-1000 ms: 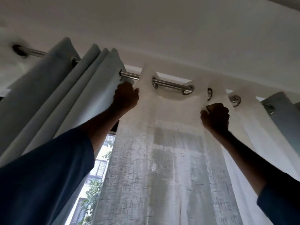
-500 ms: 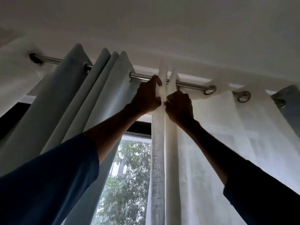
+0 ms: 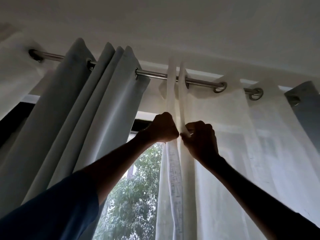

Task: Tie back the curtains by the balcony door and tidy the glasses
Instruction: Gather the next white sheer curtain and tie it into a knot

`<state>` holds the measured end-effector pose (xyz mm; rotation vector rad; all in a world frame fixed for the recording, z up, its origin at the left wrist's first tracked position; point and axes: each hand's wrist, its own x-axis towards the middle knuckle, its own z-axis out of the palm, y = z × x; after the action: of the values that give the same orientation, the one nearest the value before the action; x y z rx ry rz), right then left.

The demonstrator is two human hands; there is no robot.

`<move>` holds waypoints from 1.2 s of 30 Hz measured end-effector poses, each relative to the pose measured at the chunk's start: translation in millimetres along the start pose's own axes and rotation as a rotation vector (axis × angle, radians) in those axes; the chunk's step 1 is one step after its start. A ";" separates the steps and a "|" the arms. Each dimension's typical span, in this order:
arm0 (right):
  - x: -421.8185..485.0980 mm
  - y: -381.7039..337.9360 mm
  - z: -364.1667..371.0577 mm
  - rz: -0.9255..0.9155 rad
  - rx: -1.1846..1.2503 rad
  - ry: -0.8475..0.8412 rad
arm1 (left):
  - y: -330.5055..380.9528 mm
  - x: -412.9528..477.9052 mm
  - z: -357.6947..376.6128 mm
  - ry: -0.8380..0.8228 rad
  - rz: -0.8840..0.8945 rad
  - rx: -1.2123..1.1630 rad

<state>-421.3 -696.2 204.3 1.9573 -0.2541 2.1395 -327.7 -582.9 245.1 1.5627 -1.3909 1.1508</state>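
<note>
White curtain (image 3: 233, 161) hung bunched on the rod (image 3: 152, 74). The left hand (image 3: 161, 129) and right hand (image 3: 201, 141) each squeezed a fold of it, close together. A hard tug could have ripped it or pulled the rod down. No glasses showed.

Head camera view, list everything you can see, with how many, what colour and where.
brushed metal curtain rod: one, silver, across the top under the ceiling.
thick grey-blue eyelet curtain: two panels, grey-blue, one bunched at left, one at the far right edge.
sheer white curtain: one, white, centre to right, its leading edge gathered into folds.
window: one, green trees outside, lower centre.
left hand: one, grips the sheer folds, blue sleeve.
right hand: one, pinches the sheer folds beside it.
</note>
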 end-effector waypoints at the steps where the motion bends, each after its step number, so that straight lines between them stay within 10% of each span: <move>1: -6.6 1.0 -2.4 -0.018 -0.019 -0.006 | 0.1 -3.4 2.5 0.013 -0.048 -0.052; 8: -30.4 5.3 1.1 -0.232 -0.164 -0.036 | 21.3 -18.1 5.5 0.037 -0.249 -0.441; 22: -46.2 30.6 -34.9 -0.376 -0.055 -0.064 | 19.6 -16.4 31.3 0.165 -0.165 -0.017; 27: -25.8 80.4 -62.4 -0.144 -0.173 0.253 | 13.7 -16.1 44.8 0.210 -0.124 -0.055; 36: -0.5 130.6 -76.3 0.485 -0.140 0.061 | 9.2 -15.5 68.1 0.315 -0.024 -0.152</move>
<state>-531.3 -800.1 200.3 1.8892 -0.9237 2.3744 -327.0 -642.7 207.9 1.2286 -1.2149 1.1887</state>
